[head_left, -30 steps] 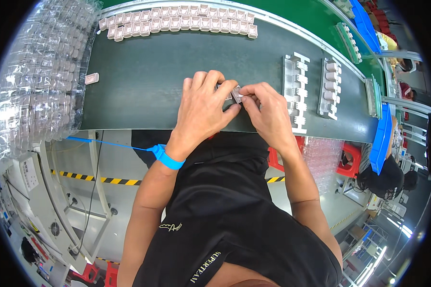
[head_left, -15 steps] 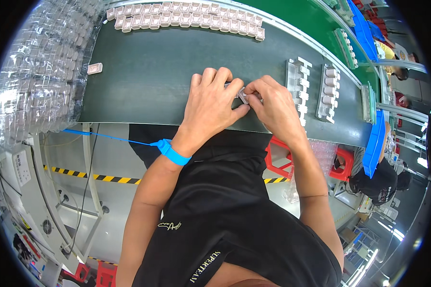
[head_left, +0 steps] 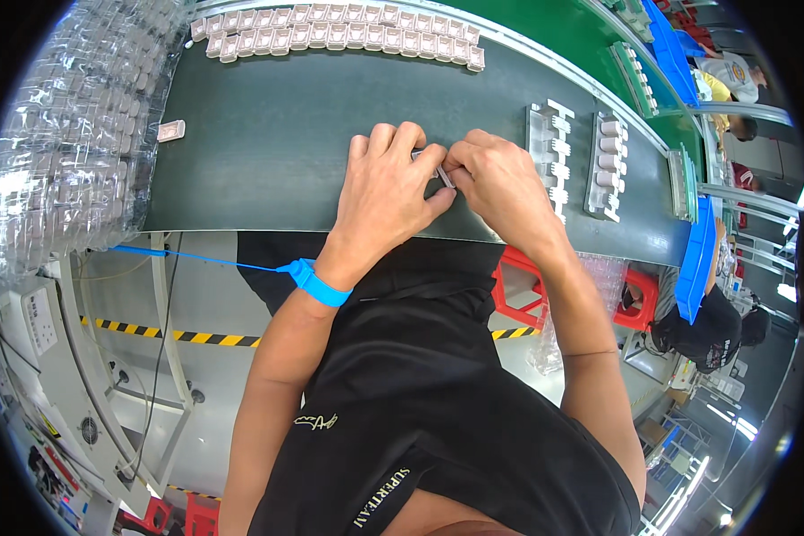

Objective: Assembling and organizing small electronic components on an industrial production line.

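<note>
A small pale plastic piece sits between my two hands at the near side of the dark green work mat. My left hand is closed on it from the left, fingers bent and thumb at its near end. From the right, my right hand pinches at the same piece with curled fingers, which cover most of it. A blue strap with a cord is round my left wrist. Two pale pinkish rows of small tray-shaped parts stand along the far edge. One similar part lies alone at the left.
Right of my hands stand a clear holder with white toothed parts and another with pale cylindrical parts. Stacked clear plastic trays flank the mat's left. A blue bin and a seated co-worker are at the right.
My right hand has rolled over, its fingertips now higher and further over the piece. The left hand keeps its grip. The whole view has shifted slightly.
</note>
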